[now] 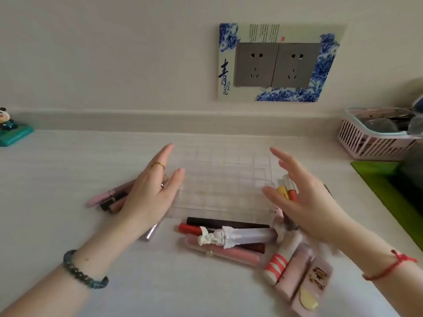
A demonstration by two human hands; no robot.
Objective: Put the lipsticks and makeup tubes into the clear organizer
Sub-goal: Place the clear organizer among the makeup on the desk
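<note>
A clear organizer with a grid of small compartments stands mid-table, and no item shows in its cells. My left hand is at its left side and my right hand at its right, both with straight fingers, holding nothing. Whether they touch its walls is unclear. Lipsticks and tubes lie around it: a pink and dark group left, partly under my left hand; a pile in front with a dark stick, a red one and a white ornate tube; pink tubes at front right; more tubes behind my right hand.
A pink slatted basket with dark items stands at the back right. A green mat lies along the right edge. A panda figurine sits at the far left. Wall sockets are above the table.
</note>
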